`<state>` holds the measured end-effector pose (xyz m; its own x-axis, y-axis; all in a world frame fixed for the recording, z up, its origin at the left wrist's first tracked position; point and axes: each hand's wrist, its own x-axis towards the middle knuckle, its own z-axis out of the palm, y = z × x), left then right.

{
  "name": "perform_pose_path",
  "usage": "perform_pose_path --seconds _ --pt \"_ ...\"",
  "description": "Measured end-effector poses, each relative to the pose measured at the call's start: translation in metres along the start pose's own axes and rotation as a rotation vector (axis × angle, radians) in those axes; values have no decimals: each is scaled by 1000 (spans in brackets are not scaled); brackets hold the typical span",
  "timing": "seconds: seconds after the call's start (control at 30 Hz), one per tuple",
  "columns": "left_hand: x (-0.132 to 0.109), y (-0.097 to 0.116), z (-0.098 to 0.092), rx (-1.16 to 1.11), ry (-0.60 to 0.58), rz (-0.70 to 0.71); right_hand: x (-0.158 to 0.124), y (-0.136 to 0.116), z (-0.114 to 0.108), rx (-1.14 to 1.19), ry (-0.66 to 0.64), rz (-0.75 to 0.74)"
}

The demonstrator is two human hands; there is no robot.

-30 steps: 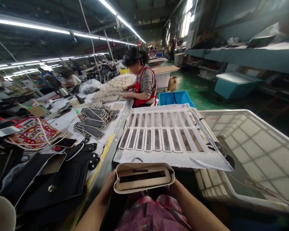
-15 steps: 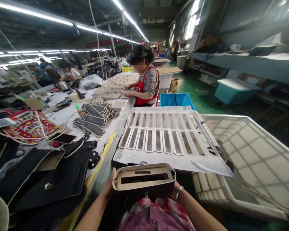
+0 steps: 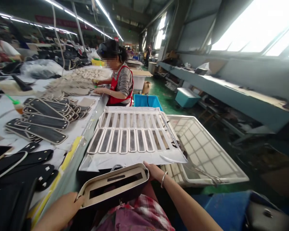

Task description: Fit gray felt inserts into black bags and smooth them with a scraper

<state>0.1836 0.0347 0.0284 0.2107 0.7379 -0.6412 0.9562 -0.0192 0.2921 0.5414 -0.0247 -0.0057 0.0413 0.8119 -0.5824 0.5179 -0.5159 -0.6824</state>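
An unfinished black bag [image 3: 115, 192] with a beige inside and a pale rim is held in front of my lap. Two dark slots, one long and one short, show in its beige panel. My left hand [image 3: 65, 207] is closed on the lower left end, thumb at the rim. At the upper right end, my right hand [image 3: 154, 172] grips the rim. The bag tilts, its right end further from me. Just beyond lies a white cloth-covered board [image 3: 132, 162] with a row of dark oblong panels with pale borders [image 3: 114, 141].
Stacked dark strap-shaped pieces [image 3: 48, 122] lie on the worktable at left, near a bottle with a green tip [image 3: 18, 106]. A co-worker in a red apron [image 3: 122, 80] works at its edge. A white crate [image 3: 199, 150] and blue bin [image 3: 148, 101] stand to the right.
My view has turned to the right. The bag has gone from level to slanted, its left end nearer me and its right end raised. Both hands stay on it.
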Motion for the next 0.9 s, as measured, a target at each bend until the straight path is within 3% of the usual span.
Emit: perform_pose_path --seconds 0.1,0.2,0.4,0.6,0.77,0.9 --pt "2 -3 1 96 126 84 -16 -14 -20 -46 -40 39" --pt "0 -1 -3 154 152 150 -26 -29 -30 -199 -130 46" --pt "-8 8 -15 249 167 141 -8 -54 -26 -527 -275 163" --pt "-12 13 -18 238 184 88 -13 -63 -24 -822 -263 -22" --pt "-6 12 -18 230 196 141 -43 -52 -16 -1051 -143 -224" --pt "-4 10 -19 207 189 179 -47 -42 -10 -1148 -78 -290"
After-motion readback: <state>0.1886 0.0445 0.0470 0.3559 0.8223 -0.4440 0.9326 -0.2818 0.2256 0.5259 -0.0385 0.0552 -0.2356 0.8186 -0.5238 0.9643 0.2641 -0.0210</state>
